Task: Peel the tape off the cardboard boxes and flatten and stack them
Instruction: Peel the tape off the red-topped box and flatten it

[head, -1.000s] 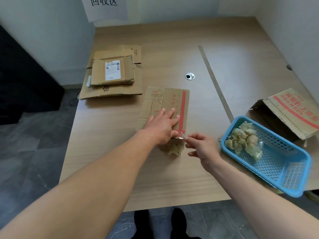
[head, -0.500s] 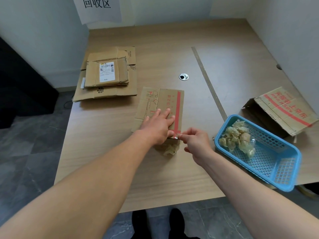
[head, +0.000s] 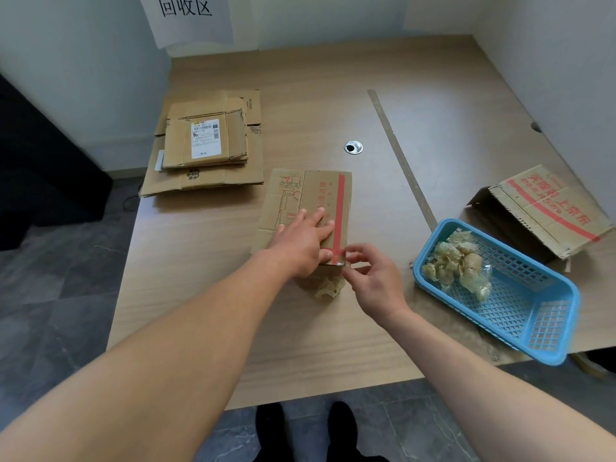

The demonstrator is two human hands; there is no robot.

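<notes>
A flattened cardboard box with red print lies in the middle of the table. A red tape strip runs along its right side. My left hand presses flat on the box's near end, fingers straight. My right hand is at the box's near right corner, where thumb and forefinger pinch the tape's lifted end. A crumpled wad of clear tape lies on the table just below that corner. A stack of flattened boxes sits at the far left.
A blue plastic basket with crumpled tape in it sits at the right, near the table's front edge. Behind it lies another box with red print, partly collapsed. A round cable hole is behind the middle box. Walls close the back and right.
My right hand has moved a little left, onto the box's near right corner, and its fingers now close on the tape end. My left hand stays pressed on the box.
</notes>
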